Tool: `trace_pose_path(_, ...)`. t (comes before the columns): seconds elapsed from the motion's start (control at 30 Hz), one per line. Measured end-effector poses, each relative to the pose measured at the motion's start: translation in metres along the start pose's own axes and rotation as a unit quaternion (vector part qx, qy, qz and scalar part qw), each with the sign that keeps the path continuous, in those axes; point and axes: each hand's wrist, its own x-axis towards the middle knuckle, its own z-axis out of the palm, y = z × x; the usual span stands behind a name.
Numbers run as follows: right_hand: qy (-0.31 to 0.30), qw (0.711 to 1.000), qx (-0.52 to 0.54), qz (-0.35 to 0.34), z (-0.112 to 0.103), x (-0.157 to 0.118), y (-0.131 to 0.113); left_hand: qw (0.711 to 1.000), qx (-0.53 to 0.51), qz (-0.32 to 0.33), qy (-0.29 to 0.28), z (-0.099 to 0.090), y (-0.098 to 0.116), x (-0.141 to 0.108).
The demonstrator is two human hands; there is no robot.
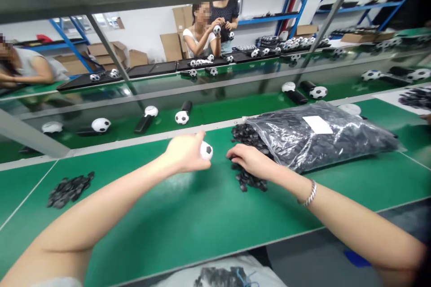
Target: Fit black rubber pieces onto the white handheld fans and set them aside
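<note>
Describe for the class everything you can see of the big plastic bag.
The clear, glossy, wrinkled plastic bag lies flat and bulging on the green tabletop, full of dark pieces. A white label sits on top. Loose black pieces lie against its left end, where the right hand reaches.

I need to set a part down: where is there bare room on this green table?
The green tabletop is widest and bare between the forearms, toward the near edge. A smaller patch lies between the small black pile and left hand. It is crowded around the right hand, by loose black pieces and the plastic bag.
</note>
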Motion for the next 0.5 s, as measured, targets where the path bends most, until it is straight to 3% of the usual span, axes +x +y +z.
trace_pose_path(0.1,0.027,0.999,0.045,-0.008,0.000,-0.013,-0.016,0.999,0.002,0.043,0.030,0.031,0.009,-0.003)
trace_pose_path(0.27,0.051,0.997,0.064,0.012,-0.008,-0.019,-0.021,0.998,-0.055,0.036,0.024,0.078,-0.009,0.035)
trace_pose_path(0.37,0.063,0.996,0.047,0.033,-0.011,-0.018,-0.013,0.998,-0.060,0.026,-0.015,0.085,-0.025,0.045)
trace_pose_path(0.5,0.067,0.995,0.064,0.043,-0.006,-0.013,-0.003,0.998,-0.039,-0.022,-0.046,0.085,-0.030,0.027)
